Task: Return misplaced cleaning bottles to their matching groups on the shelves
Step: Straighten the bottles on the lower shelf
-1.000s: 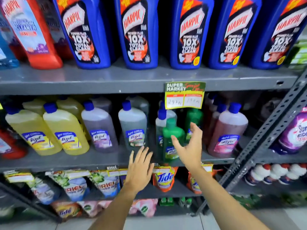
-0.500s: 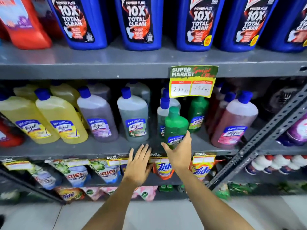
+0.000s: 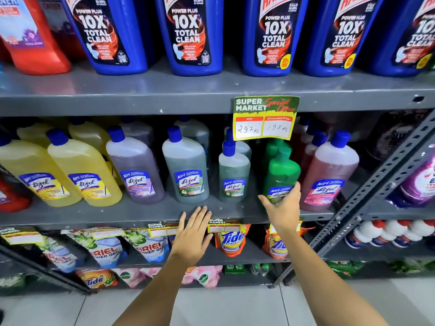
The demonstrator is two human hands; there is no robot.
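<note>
A green Lizol bottle stands on the middle shelf, in front of other green bottles and left of a pink Lizol bottle. My right hand grips its lower part, thumb on the left and fingers round the right side. To its left stand a small grey-green Lizol bottle, a bigger grey-green one, a purple one and yellow ones. My left hand hovers flat, fingers apart, at the shelf's front edge, holding nothing.
Blue Harpic bottles line the top shelf, with a red bottle at the left. A price tag hangs from the top shelf edge above the green bottle. Detergent pouches fill the lower shelf. A slanted metal upright borders the right.
My right hand took hold of the green bottle and slid it right, from beside the small grey-green bottle to in front of the other green ones. The left hand stayed near the shelf edge.
</note>
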